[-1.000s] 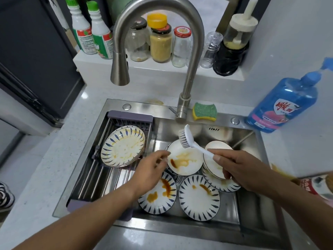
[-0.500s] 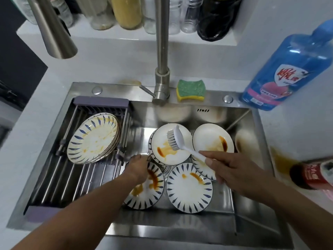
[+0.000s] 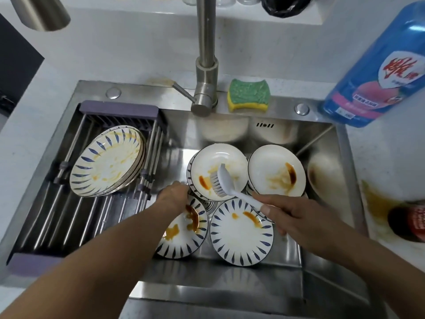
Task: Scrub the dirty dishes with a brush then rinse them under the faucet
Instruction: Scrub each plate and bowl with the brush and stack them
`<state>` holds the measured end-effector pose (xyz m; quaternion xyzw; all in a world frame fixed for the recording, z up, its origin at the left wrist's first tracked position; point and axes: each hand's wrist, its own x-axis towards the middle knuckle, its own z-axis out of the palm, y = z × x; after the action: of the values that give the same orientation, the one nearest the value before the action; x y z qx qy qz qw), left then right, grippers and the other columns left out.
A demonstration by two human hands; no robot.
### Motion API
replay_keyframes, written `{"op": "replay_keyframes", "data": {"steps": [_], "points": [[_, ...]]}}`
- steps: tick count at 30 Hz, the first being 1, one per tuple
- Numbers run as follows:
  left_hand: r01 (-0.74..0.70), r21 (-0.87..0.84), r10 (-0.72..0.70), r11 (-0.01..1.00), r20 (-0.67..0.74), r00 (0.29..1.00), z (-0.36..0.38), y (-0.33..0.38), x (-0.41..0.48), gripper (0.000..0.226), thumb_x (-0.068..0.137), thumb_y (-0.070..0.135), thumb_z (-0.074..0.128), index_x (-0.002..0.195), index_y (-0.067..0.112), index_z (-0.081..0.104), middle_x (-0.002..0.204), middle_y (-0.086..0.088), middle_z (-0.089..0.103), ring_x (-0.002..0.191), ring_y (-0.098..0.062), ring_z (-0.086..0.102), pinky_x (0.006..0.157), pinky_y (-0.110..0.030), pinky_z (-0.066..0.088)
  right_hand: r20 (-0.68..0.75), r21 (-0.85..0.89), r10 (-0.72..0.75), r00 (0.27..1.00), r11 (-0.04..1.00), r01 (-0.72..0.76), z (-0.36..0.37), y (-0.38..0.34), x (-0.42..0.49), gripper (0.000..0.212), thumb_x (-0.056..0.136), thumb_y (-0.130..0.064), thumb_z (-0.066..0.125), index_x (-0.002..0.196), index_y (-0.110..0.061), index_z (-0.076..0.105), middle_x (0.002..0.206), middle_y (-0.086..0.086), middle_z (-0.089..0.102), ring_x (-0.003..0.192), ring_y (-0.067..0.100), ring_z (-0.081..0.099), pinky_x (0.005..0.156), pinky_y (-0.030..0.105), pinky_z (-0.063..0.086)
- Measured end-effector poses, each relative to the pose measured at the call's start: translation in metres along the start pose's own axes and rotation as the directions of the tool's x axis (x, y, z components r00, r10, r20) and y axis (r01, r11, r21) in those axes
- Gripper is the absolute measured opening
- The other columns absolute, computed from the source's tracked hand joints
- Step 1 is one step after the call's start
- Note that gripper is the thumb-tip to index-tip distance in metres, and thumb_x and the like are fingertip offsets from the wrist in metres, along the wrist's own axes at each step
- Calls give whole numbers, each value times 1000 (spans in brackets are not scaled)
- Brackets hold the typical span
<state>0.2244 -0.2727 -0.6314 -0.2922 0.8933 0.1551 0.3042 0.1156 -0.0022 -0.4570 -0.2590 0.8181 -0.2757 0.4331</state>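
Observation:
Several sauce-stained white dishes lie in the steel sink (image 3: 322,268). My right hand (image 3: 289,215) grips the handle of a white scrub brush (image 3: 226,184), whose bristles rest on a stained bowl (image 3: 218,168). A second stained bowl (image 3: 276,171) sits to its right. My left hand (image 3: 173,198) reaches down to the bowl's left rim, over a blue-leaf plate (image 3: 184,231); its fingers are hidden. Another blue-leaf plate (image 3: 241,231) lies in front. The faucet (image 3: 205,65) rises behind, its spout (image 3: 40,12) at the top left.
A drying rack (image 3: 76,203) spans the sink's left side and holds a stack of stained plates (image 3: 108,160). A green-yellow sponge (image 3: 248,95) lies on the back rim. A blue detergent bottle (image 3: 379,72) and a red-capped bottle (image 3: 411,222) stand on the right counter.
The view has dropped closer to the sink. My left hand moved from above the plates down to the bowl's left rim. The brush head came down onto the stained bowl.

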Motion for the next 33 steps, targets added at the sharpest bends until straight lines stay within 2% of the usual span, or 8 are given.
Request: {"op": "replay_keyframes", "data": {"steps": [8, 11, 17, 19, 22, 26, 29, 33], "points": [[-131, 78, 117, 988, 160, 980, -39, 8, -23, 30, 100, 6, 50, 127, 15, 59, 116, -5, 63, 99, -20, 59, 83, -30, 49, 2, -34, -4, 1000, 999, 5, 1, 0, -7, 28, 104, -41, 48, 126, -54, 59, 64, -32, 60, 64, -11, 57, 62, 5, 42], [-191, 101, 171, 976, 185, 968, -53, 14, -35, 38, 101, 3, 47, 136, 14, 56, 128, -7, 62, 111, -23, 61, 93, -32, 51, -13, -15, 6, 1000, 1000, -7, -2, 1, -11, 29, 104, -42, 49, 127, -54, 60, 68, -32, 63, 69, -10, 61, 62, 5, 44], [-112, -221, 167, 969, 246, 955, -101, 10, -58, 41, 96, -2, 45, 128, 17, 62, 126, -8, 65, 110, -29, 64, 92, -42, 59, -93, -22, -6, 996, 1000, 4, -22, -3, -31, 26, 103, -46, 50, 119, -63, 59, 75, -4, 68, 65, 2, 61, 58, 16, 48], [34, -492, 158, 870, 344, 925, -109, 4, -70, 38, 96, -4, 50, 127, 15, 61, 119, -11, 69, 104, -31, 70, 84, -49, 62, -123, -72, -13, 992, 997, 4, -32, -10, -43, 27, 103, -46, 49, 123, -62, 56, 77, -1, 68, 67, 3, 61, 59, 16, 48], [239, -794, 241, 559, 431, 870, -110, 1, -95, 42, 96, -11, 54, 131, 11, 58, 119, -14, 72, 103, -30, 72, 82, -48, 63, -135, -331, -33, 990, 943, -14, -47, -26, -63, 32, 104, -52, 42, 133, -61, 51, 83, -12, 68, 70, 3, 60, 63, 20, 48], [348, -924, 310, 158, 381, 871, -100, 12, -128, 46, 94, -18, 49, 131, 8, 57, 109, -16, 75, 90, -32, 75, 74, -52, 63, -123, -751, -72, 990, 659, -46, -58, -58, -91, 40, 106, -55, 31, 145, -59, 36, 103, -20, 63, 82, 1, 56, 70, 21, 45], [336, -942, 367, 12, 317, 875, -99, 25, -155, 54, 90, -22, 48, 135, 8, 52, 118, -22, 72, 95, -40, 73, 77, -58, 60, -135, -879, -127, 983, 474, -59, -56, -66, -98, 36, 107, -46, 38, 143, -49, 40, 96, -12, 62, 81, 10, 61, 75, 29, 55], [311, -948, 437, -73, 250, 864, -107, 48, -190, 56, 88, -28, 41, 127, 9, 56, 119, -24, 71, 94, -43, 73, 71, -61, 60, -171, -858, -110, 979, 505, -93, -55, -86, -91, 36, 107, -41, 35, 142, -44, 37, 107, -3, 64, 95, 23, 65, 83, 40, 56]]}}
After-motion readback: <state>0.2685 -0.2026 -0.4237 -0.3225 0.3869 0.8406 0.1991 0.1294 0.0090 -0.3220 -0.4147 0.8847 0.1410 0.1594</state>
